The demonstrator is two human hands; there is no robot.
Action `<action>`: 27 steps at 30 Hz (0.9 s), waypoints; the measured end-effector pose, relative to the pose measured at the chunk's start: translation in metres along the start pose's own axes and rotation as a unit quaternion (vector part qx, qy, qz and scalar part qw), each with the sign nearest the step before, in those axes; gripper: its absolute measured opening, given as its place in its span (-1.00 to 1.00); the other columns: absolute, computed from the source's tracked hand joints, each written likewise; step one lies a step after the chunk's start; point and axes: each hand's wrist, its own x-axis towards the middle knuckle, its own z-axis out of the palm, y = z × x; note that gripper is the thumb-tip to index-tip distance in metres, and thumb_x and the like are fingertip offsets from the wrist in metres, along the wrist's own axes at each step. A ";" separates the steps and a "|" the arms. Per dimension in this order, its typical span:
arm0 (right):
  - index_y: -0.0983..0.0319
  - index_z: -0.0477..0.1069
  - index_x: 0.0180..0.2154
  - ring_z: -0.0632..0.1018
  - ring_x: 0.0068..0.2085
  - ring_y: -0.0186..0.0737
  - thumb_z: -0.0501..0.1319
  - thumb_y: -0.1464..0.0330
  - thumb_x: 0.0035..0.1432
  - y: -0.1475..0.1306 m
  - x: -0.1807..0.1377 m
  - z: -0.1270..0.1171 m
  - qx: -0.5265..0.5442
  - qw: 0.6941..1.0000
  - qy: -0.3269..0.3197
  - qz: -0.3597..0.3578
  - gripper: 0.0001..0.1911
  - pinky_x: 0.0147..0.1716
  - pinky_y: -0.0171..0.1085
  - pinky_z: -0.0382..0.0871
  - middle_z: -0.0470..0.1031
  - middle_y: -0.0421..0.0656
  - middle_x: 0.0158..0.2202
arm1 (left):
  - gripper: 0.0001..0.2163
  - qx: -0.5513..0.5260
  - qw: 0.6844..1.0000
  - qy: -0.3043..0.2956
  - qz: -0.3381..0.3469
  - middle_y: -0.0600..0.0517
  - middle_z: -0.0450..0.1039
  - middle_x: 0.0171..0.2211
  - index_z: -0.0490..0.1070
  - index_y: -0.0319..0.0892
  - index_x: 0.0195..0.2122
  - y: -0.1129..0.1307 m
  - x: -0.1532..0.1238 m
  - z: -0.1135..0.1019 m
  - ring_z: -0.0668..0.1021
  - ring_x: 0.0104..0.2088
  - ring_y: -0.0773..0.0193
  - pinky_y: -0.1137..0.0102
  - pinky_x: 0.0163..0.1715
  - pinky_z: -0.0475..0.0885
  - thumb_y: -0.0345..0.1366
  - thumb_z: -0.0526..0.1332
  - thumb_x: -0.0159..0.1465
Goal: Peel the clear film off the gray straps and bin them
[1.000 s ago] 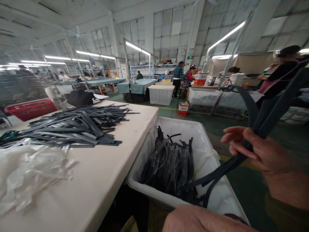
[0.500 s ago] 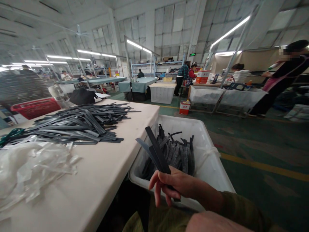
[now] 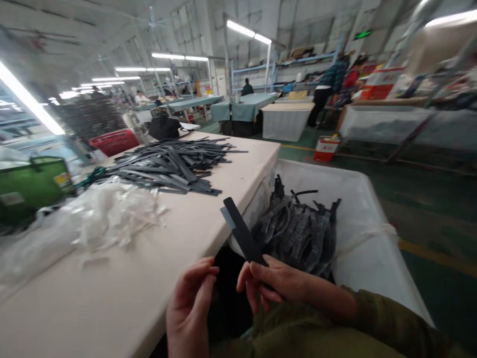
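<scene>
Beside the counter [image 3: 119,298]: the left hand [image 3: 191,301] and the right hand [image 3: 278,281] face each other, near but apart.
Right hand: pinching at least 2 dark strips [image 3: 244,236] between thumb and curled fingers.
Held strips: overlapping, free ends slanting up and left, lower ends hidden by the hand.
Left hand: thumb bent in close to the fingertips, nothing seen between them; whether they touch, I cannot tell.
Pile on the counter: many loose strips [image 3: 175,166] in a tangled heap, behind crumpled clear plastic [image 3: 112,214].
White bin [image 3: 357,214]: just right of the counter, with textured grey bundles [image 3: 301,233] inside.
Step in hand: probably sorting or squaring up the few held strips; the finer purpose does not show.
Next move: seems to call for the left fingertips to meet the strips, with the right grip kept firm enough that no strip slides off its neighbour.
</scene>
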 end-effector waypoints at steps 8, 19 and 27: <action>0.29 0.45 -0.30 0.46 -0.53 -0.28 0.05 -0.15 0.26 0.033 0.034 0.027 -0.187 0.977 -0.075 0.068 -0.38 -0.53 -0.37 0.28 0.46 -0.19 -0.57 | -0.70 -0.057 0.990 -0.024 -0.124 0.01 0.58 -0.40 0.53 -0.20 -0.33 -0.040 -0.008 -0.033 0.58 -0.39 0.27 0.41 -0.33 0.47 -0.10 0.45 0.04; 0.27 0.42 -0.28 0.29 -0.61 -0.34 -0.01 -0.23 0.21 0.063 0.040 0.022 -0.162 0.977 -0.096 0.097 -0.32 -0.63 -0.37 0.11 0.40 -0.22 -0.59 | -0.64 -0.017 0.990 0.003 -0.139 0.16 0.30 -0.58 0.32 -0.18 -0.53 -0.037 -0.008 -0.036 0.31 -0.54 0.42 0.46 -0.48 0.25 -0.05 0.43 0.00; 0.21 0.47 -0.14 0.44 -0.66 -0.22 0.07 -0.31 0.05 0.073 0.045 0.011 -0.129 0.973 -0.078 0.173 -0.24 -0.66 -0.28 0.29 0.51 -0.13 -0.55 | -0.70 -0.131 0.977 -0.030 -0.164 0.07 0.41 -0.50 0.38 -0.22 -0.40 -0.050 -0.007 -0.038 0.43 -0.49 0.35 0.40 -0.37 0.34 -0.12 0.40 0.03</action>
